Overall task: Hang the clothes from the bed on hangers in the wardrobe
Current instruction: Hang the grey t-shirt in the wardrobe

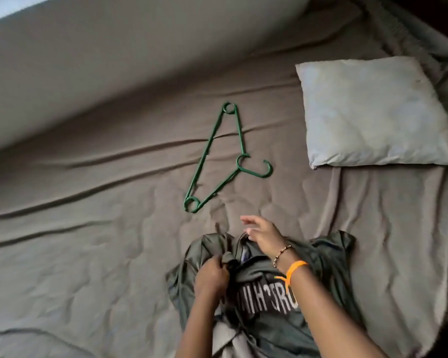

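Note:
A dark green T-shirt [267, 321] with white lettering lies crumpled on the bed near the bottom middle. My left hand [211, 276] is closed on a bunch of its fabric near the collar. My right hand [263, 233] hovers over the collar with fingers spread, holding nothing; its wrist carries a bead bracelet and an orange band. A green plastic hanger [219, 161] lies flat on the sheet beyond the shirt, its hook pointing right, a short distance past my right fingertips. No wardrobe is in view.
The bed is covered by a wrinkled grey-brown sheet [88, 241]. A pale grey pillow [373, 112] lies at the upper right. A wall [101, 60] runs along the bed's far side. Rumpled bedding bunches at the top right corner.

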`<state>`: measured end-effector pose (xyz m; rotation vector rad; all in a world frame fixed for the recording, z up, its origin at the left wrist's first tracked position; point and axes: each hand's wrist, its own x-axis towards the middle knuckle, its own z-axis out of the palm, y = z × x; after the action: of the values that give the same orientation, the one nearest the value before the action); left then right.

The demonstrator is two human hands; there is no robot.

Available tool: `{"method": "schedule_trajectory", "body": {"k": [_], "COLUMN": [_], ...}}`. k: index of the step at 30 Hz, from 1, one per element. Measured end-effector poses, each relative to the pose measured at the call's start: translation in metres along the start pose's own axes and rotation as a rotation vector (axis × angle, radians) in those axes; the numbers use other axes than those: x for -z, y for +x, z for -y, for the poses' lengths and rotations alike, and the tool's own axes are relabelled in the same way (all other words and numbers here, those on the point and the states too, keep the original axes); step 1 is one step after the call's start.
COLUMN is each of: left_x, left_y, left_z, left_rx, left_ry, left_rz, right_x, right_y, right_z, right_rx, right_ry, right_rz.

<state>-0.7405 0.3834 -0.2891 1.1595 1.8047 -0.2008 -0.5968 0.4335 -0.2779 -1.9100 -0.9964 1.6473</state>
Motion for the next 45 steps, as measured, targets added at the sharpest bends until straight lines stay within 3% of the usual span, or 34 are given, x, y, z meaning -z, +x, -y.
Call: {"method": "schedule_trajectory", "body": {"k": [3, 11, 16, 20, 26, 31, 36, 45], "left_x": [-0.032, -0.048, -0.045, -0.043, -0.035, -0.012, 0.019, 0.080], "left_y": [0.023, 0.051, 0.047, 0.047, 0.037, -0.012, -0.069, -0.215], "left_z": [0.034, 0.044, 0.039, 0.041, 0.036, 0.021, -0.023, -0.116], "left_rx": [-0.029, 0.001, 0.012, -0.004, 0.000, -0.070, -0.198, -0.633], "left_ry": [0.208, 0.175, 0.152, 0.146, 0.060, -0.244, -0.362, -0.228], "left_rz": [0.065, 0.075, 0.101, 0.107, 0.058, -0.065, -0.283, -0.216], "right_x": [-0.032, -0.073, -0.072, -0.071, -0.017, 0.041, 0.065, 0.091], "right_y": [0.059, 0.164, 0.181, 0.177, 0.117, 0.012, -0.086, -0.222], "right_z": [0.009, 0.039, 0.048, 0.055, 0.002, -0.039, -0.008, 0.068], "right_rx": [-0.085, -0.196, -0.307, -0.179, -0.116, 0.074, 0.335, 0.621], "right_ry": [0.128, 0.317, 0.237, -0.002, -0.008, 0.195, 0.433, 0.451], "right_rz": [-0.001, -0.267, -0.296, -0.426, -0.386, -0.541, -0.497, -0.628]}}
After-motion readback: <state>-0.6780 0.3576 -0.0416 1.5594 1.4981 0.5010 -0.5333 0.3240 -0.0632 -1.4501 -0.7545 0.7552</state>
